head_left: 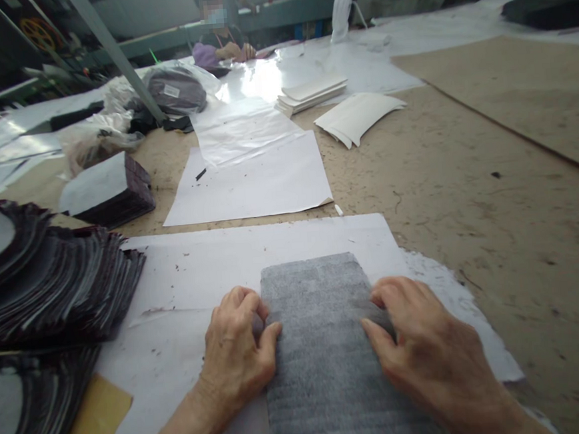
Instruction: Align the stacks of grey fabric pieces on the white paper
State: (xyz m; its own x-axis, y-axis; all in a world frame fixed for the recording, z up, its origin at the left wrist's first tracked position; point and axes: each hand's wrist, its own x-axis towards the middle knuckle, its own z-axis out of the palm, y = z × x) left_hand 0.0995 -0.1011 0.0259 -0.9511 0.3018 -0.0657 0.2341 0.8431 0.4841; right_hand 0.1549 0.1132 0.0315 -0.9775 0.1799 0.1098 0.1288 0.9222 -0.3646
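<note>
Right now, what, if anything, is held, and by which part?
The grey piece, by its side edges: left hand at one, right hand at the other.

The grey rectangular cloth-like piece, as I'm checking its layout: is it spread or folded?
Its visible face is spread: the grey rectangular piece lies broad, flat between left hand and right hand. Any fold underneath: cannot tell.

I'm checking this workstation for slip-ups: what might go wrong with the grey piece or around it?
With the left hand and right hand at its opposite sides, uneven pressure might skew or crease the grey piece. The dark specks on the white sheet could cling to it. The uneven dark stack on the left may slide if bumped.
</note>
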